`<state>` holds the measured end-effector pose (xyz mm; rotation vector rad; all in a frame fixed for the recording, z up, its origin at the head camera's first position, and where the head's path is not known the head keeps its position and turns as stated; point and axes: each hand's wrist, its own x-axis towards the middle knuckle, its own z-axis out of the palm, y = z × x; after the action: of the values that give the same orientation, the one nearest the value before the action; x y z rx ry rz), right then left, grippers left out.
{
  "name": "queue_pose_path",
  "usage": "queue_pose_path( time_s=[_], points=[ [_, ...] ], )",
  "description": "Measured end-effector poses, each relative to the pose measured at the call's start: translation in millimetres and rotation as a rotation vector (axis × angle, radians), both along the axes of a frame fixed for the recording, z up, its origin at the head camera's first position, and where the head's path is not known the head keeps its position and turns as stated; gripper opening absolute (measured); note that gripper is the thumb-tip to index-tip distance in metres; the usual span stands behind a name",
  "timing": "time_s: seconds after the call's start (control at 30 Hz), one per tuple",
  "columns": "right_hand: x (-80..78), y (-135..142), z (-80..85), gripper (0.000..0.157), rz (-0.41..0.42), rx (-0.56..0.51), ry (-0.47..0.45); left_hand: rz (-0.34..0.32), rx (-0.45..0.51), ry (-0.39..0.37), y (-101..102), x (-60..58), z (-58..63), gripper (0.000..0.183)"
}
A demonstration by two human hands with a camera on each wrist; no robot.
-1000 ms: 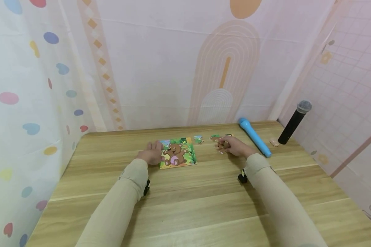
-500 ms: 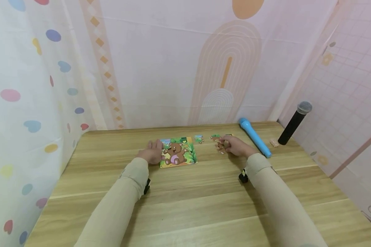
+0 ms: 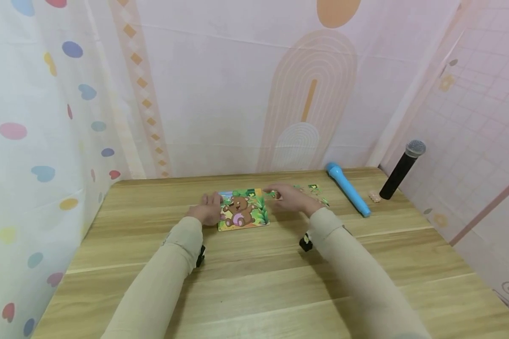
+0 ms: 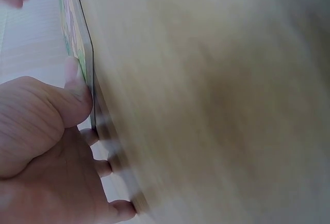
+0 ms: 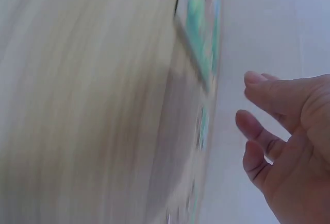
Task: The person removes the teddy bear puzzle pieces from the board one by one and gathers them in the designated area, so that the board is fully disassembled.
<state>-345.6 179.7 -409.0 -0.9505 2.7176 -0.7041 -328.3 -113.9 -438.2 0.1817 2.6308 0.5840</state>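
Observation:
A jigsaw puzzle board point(image 3: 242, 214) with a brown bear picture lies towards the back of the table. My left hand point(image 3: 208, 210) rests at its left edge. In the left wrist view the thumb point(image 4: 77, 92) touches the board's edge and the other fingertips stand on the table. My right hand point(image 3: 290, 197) is above the table just right of the board, thumb and fingers apart, nothing visible between them. Between its fingertips a loose puzzle piece point(image 3: 273, 194) shows partly. More loose puzzle pieces point(image 3: 316, 192) lie behind and right of this hand, partly hidden by it.
A blue toy microphone point(image 3: 348, 188) lies at the right back. Next to it a black microphone point(image 3: 402, 169) with a silver head stands tilted near the wall curtain, beside a small pinkish piece point(image 3: 374, 196). Patterned curtains point(image 3: 212, 94) border the wooden table point(image 3: 254, 292) at back and sides.
My right hand has moved left from the loose brown pieces to beside the board, uncovering pieces on the right. My left hand has stayed at the board's left edge.

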Motion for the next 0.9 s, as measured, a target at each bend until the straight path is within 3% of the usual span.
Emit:
queue_pose_path(
  time_s=[0.23, 0.43, 0.47, 0.57, 0.77, 0.9],
  points=[
    [1.0, -54.5, -3.9, 0.051, 0.059, -0.003, -0.123, -0.006, -0.037, -0.012, 1.0, 5.4, 9.6, 0.066],
    [0.6, -80.9, -11.7, 0.056, 0.074, -0.023, -0.242, -0.017, -0.032, -0.005, 0.4, -0.2, 2.8, 0.072],
    [0.9, -83.5, -12.3, 0.057, 0.077, -0.019, -0.244, -0.019, -0.039, -0.008, 0.0, -2.8, -0.8, 0.076],
    [0.9, -89.6, -14.5, 0.059, 0.088, -0.003, -0.221, -0.020, -0.052, -0.010, 1.4, 1.9, 5.7, 0.081],
    [2.6, -97.7, -16.2, 0.047, 0.103, 0.016, -0.128, -0.020, -0.089, 0.001, 1.8, 4.8, 8.5, 0.083],
    [3.8, -101.3, -15.4, 0.042, 0.082, 0.000, -0.122, -0.027, -0.113, -0.010, 1.7, 4.9, 8.8, 0.083]
  ],
)
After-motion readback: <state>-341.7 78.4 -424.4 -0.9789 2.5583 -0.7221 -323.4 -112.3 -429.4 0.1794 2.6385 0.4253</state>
